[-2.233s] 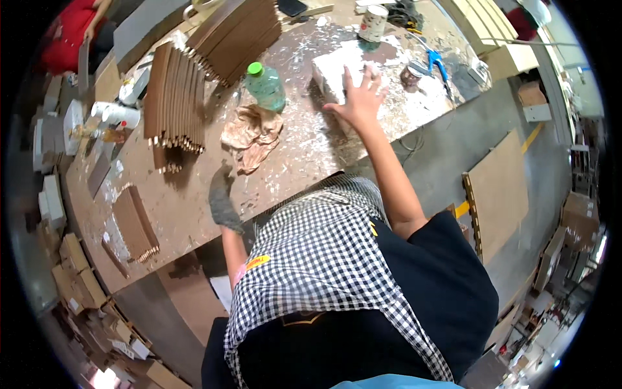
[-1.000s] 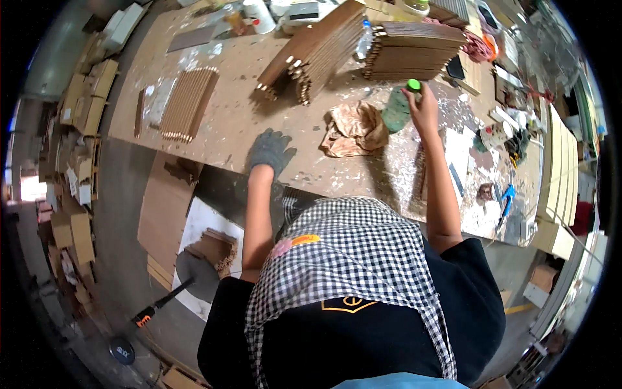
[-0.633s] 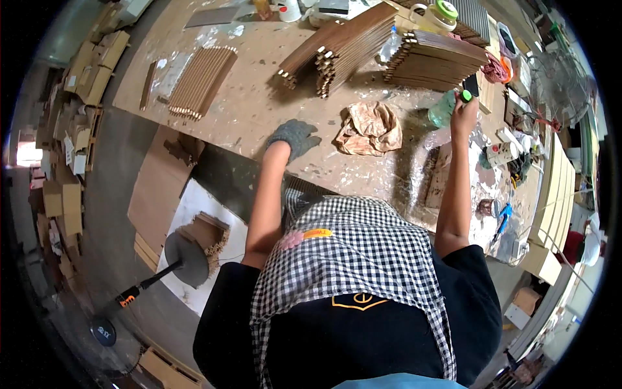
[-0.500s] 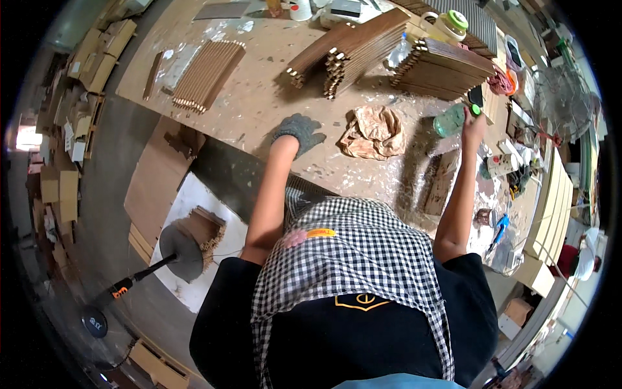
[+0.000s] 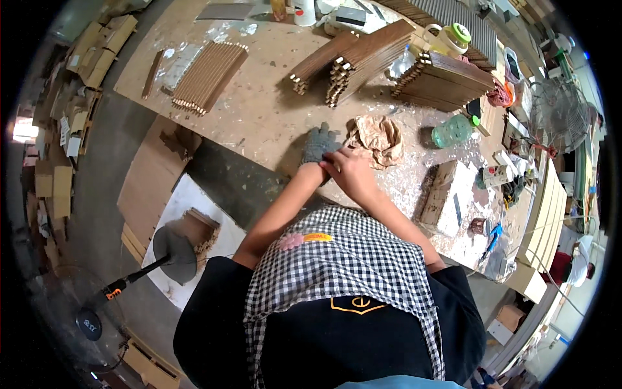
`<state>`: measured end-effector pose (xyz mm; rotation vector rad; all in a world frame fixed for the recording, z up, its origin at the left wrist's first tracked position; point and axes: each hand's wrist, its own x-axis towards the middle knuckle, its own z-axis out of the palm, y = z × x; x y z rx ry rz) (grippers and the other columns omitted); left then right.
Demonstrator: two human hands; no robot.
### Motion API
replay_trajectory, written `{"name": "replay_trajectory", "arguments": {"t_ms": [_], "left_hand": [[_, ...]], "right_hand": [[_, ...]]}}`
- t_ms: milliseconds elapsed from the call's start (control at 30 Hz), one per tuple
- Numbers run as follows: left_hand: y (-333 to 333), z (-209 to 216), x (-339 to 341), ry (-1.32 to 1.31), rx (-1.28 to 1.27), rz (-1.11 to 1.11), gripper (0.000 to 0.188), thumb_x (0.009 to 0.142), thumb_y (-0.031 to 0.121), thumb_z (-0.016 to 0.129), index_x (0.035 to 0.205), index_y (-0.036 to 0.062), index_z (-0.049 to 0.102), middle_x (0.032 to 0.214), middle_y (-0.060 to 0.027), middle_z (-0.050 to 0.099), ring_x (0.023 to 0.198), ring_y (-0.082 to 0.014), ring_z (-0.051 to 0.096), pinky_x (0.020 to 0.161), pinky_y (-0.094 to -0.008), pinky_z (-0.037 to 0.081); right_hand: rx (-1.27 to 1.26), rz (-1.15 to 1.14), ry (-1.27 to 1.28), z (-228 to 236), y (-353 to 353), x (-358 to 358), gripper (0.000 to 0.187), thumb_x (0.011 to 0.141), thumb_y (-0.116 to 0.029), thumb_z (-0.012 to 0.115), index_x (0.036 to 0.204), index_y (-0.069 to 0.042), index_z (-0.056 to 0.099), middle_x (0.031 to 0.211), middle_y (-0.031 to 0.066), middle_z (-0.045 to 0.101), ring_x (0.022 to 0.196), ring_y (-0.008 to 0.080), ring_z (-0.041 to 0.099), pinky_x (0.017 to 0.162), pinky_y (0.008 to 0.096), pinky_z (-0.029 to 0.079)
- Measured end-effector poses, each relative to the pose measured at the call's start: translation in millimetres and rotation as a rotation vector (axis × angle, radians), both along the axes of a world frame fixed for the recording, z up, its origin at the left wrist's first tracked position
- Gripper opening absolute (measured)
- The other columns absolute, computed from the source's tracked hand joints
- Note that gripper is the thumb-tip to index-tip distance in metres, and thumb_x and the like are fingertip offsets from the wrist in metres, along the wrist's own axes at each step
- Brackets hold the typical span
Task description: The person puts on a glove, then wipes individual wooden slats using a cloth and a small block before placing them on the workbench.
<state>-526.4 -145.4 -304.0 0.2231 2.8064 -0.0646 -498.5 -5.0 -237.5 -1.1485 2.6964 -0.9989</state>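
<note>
My left hand [image 5: 317, 144] wears a grey knit glove and lies over the table with its fingers stretched out, holding nothing. At its wrist, my bare right hand [image 5: 352, 172] pinches the cuff of that glove between thumb and fingers. Just beyond my right hand is a crumpled sheet of brown paper [image 5: 377, 137]. A clear greenish plastic bottle [image 5: 451, 132] with a green cap lies on its side farther right on the table.
Stacks of brown wooden slats [image 5: 372, 55] stand at the back of the paint-spattered worktable [image 5: 259, 84]. A flat row of slats [image 5: 210, 78] lies at the left. A paint-stained block [image 5: 447, 198] sits at the right. A standing fan [image 5: 91, 321] is at the lower left.
My right hand has left the bottle, which now lies on the table, and has come across to the left glove's cuff. My gloved left hand has shifted slightly right.
</note>
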Motion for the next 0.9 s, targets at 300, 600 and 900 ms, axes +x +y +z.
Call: {"name": "replay_trajectory", "arguments": {"t_ms": [300, 600, 900], "left_hand": [[-14, 4, 60, 0.163, -0.060, -0.035, 0.040, 0.094, 0.038, 0.050, 0.122, 0.0138, 0.067, 0.135, -0.0138, 0.056, 0.134, -0.0297, 0.043, 0.112, -0.0435, 0.034], [-21, -18, 55, 0.194, 0.416, 0.039, 0.042, 0.094, 0.038, 0.052, 0.124, 0.0125, 0.065, 0.136, -0.0143, 0.056, 0.134, -0.0299, 0.043, 0.113, -0.0447, 0.033], [-8, -34, 85, 0.204, 1.135, 0.239, 0.044, 0.094, 0.039, 0.054, 0.127, 0.0112, 0.063, 0.136, -0.0148, 0.056, 0.135, -0.0301, 0.043, 0.113, -0.0458, 0.031]], "right_hand": [[-0.612, -0.211, -1.566, -40, 1, -9, 0.012, 0.099, -0.011, 0.060, 0.109, -0.005, 0.063, 0.070, 0.0008, 0.059, 0.061, 0.0105, 0.061, 0.054, 0.0262, 0.049], [-0.048, 0.076, -0.114, -15, -19, 20, 0.036, 0.071, -0.013, 0.074, 0.102, -0.007, 0.056, 0.086, 0.0173, 0.061, 0.087, 0.0385, 0.062, 0.071, 0.0447, 0.052], [0.152, 0.382, 0.425, 15, -48, 15, 0.019, 0.075, -0.015, 0.065, 0.092, -0.009, 0.059, 0.091, 0.0053, 0.056, 0.085, 0.0213, 0.061, 0.063, 0.0314, 0.054]]}}
